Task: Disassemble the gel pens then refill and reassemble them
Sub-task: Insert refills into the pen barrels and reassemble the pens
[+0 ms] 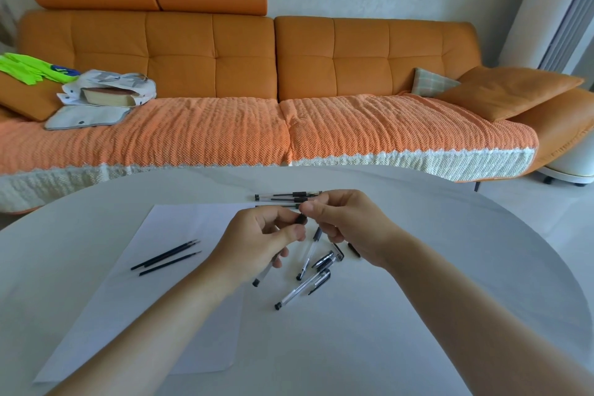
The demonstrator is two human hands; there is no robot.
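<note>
Head: left hand (263, 238), right hand (350, 225) apparently grip pen (301, 219).

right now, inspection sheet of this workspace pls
surface: white table, paper sheet on its left
job's things: three refills on the sheet; pens in a row at the far edge; loose pens and caps mid-table
clutter: bag with a book, green cloth, both on the sofa
hands: left hand grips the held pen; right hand pinches its black end
cables: nothing seen
surroundings: orange sofa behind the table, cushions at its right end
</note>
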